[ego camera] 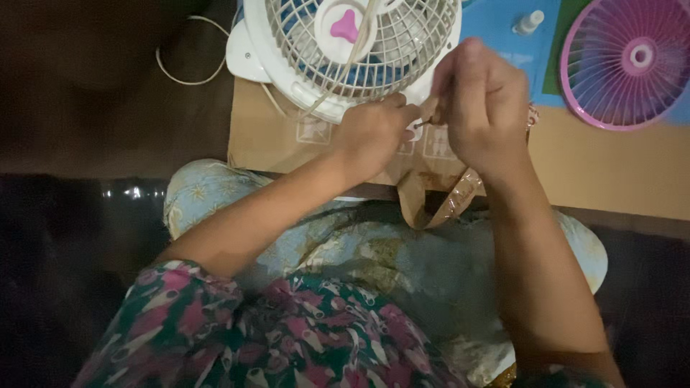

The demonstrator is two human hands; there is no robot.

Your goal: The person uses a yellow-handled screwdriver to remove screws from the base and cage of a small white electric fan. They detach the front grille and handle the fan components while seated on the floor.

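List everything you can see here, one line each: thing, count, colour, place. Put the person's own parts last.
White plastic table fan with pink hub: one, white, top centre.
White cord: one, left of the fan.
Flat brown cardboard sheet: one, under the fan.
Brown tape strip: one, hanging below the hands.
Round pink plastic fan grille: one, top right.
Small white bottle: one, on blue sheet.
Blue sheet: one, top right.
Left hand: at the fan's lower rim, pinching something small.
Right hand: closed on the tape's upper end.
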